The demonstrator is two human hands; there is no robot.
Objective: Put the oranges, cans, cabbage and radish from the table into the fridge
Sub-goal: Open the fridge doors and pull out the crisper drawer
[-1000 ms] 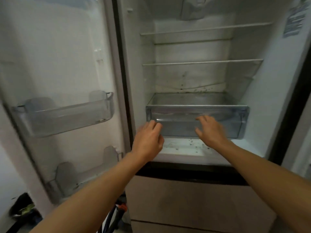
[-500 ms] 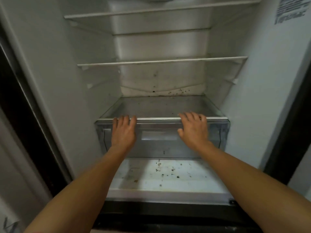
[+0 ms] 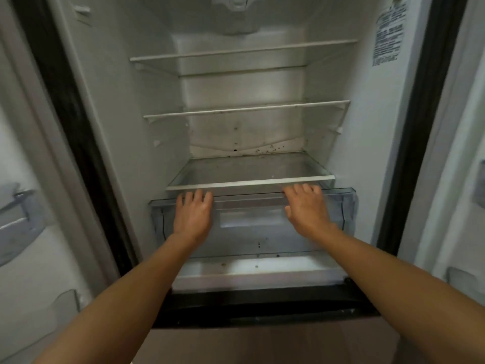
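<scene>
The fridge [image 3: 367, 153] stands open in front of me with bare glass shelves. Its clear plastic crisper drawer [image 3: 252, 222] is pulled partway out under the lowest shelf [image 3: 249, 183]. My left hand [image 3: 193, 214] grips the drawer's top front edge on the left, fingers curled over the rim. My right hand [image 3: 305, 210] grips the same edge on the right. No oranges, cans, cabbage or radish are in view.
The left door [image 3: 23, 206] hangs open with clear bins on its inside. Another door bin [image 3: 480, 185] shows at the right edge. Dark crumbs dot the fridge floor [image 3: 262, 269] and back wall. A wood-toned lower compartment front [image 3: 262, 345] lies below.
Both hands went from reaching at the drawer front to gripping its top edge. The drawer has slid out toward me from under the lowest shelf. My view moved closer and centred on the fridge.
</scene>
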